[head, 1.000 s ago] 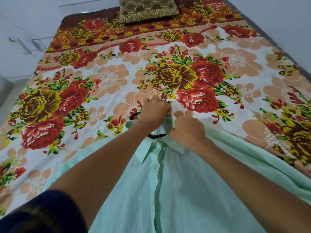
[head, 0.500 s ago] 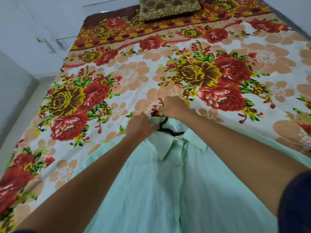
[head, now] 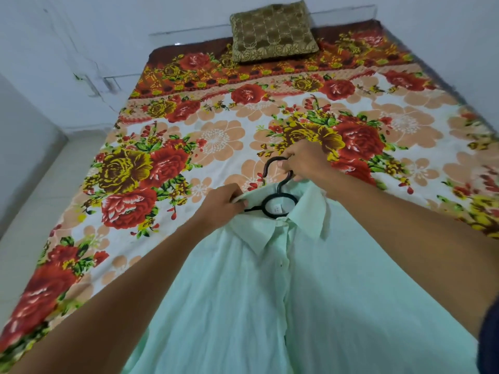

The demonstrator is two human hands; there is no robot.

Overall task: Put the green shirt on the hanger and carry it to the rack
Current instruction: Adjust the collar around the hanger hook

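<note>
The pale green shirt (head: pixel 270 292) lies buttoned, front up, on the near part of the bed, collar pointing away from me. A black hanger (head: pixel 278 205) sits inside the neck opening, and its hook sticks out past the collar. My right hand (head: pixel 305 161) is closed on the hook. My left hand (head: pixel 222 205) pinches the shirt's left collar edge beside the hanger's arm. The hanger's shoulders are hidden under the fabric.
The bed is covered by a floral sheet (head: pixel 216 136) in red, yellow and peach. A brown patterned pillow (head: pixel 272 31) lies at the head by the white wall. Pale floor (head: pixel 35 190) runs along the bed's left side. No rack is in view.
My right hand has slid up from the collar onto the hanger's hook, which now shows clear of the shirt. My left hand has stayed on the left collar edge. The view has shifted.
</note>
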